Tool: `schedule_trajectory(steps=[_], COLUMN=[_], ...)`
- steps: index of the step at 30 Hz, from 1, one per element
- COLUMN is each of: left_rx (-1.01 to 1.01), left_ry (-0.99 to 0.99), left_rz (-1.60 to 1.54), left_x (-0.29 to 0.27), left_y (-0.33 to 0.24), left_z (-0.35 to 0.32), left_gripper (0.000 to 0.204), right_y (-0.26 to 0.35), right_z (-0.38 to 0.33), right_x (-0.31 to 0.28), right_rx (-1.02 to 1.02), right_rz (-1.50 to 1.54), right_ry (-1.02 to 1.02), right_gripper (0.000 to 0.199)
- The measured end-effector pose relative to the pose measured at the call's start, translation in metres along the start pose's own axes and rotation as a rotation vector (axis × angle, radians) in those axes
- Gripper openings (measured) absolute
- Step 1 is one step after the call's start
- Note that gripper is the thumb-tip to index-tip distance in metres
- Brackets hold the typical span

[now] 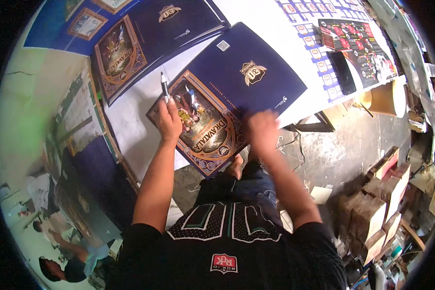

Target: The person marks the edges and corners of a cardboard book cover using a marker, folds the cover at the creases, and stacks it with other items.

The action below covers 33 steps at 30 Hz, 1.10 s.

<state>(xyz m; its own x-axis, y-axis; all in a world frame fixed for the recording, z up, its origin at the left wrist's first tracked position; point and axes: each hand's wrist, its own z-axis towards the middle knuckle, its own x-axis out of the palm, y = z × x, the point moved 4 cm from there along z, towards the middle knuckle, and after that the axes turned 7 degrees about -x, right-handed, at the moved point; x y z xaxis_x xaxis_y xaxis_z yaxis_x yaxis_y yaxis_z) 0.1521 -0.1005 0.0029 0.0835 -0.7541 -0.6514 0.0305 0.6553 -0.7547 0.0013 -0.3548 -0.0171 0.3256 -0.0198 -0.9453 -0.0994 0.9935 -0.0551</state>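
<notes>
The left hand (169, 122) grips a slim black-and-white pen (165, 87) over a dark blue printed sheet (227, 96) on the white tabletop (130, 125); the blurred right hand (262, 130) presses the sheet, its grip unclear.

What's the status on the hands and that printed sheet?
Left hand shut on pen, resting on dark blue printed sheet. Right hand blurred on sheet's near edge. Nothing in the way.
</notes>
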Motion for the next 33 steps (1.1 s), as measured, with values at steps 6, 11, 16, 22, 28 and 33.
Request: schedule_trajectory(steps=[6, 11, 16, 22, 28, 33], left_rx=[0.044, 0.02, -0.004, -0.05, -0.134, -0.15], left_ry=[-0.014, 0.025, -0.017, -0.003, 0.107, 0.043], left_rz=[0.038, -0.008, -0.055, -0.075, -0.152, -0.117], left_x=[0.002, 0.001, 0.007, 0.003, -0.001, 0.003], left_y=[0.024, 0.016, 0.016, 0.007, 0.007, 0.035], left_z=[0.007, 0.001, 0.004, 0.002, 0.002, -0.005], left_gripper=[0.031, 0.029, 0.026, 0.026, 0.023, 0.026], right_y=[-0.043, 0.049, -0.134, 0.138, -0.08, -0.01], right_z=[-0.003, -0.011, 0.068, 0.059, 0.2, 0.2], right_x=[0.004, -0.011, -0.028, -0.021, 0.057, 0.058], right_rx=[0.519, 0.104, 0.445, -0.378, 0.2, -0.009], right_rz=[0.092, 0.05, -0.014, 0.556, 0.324, -0.09], right_ry=[0.319, 0.562, -0.147, 0.331, 0.045, 0.039], right_gripper=[0.017, 0.022, 0.023, 0.028, 0.027, 0.052])
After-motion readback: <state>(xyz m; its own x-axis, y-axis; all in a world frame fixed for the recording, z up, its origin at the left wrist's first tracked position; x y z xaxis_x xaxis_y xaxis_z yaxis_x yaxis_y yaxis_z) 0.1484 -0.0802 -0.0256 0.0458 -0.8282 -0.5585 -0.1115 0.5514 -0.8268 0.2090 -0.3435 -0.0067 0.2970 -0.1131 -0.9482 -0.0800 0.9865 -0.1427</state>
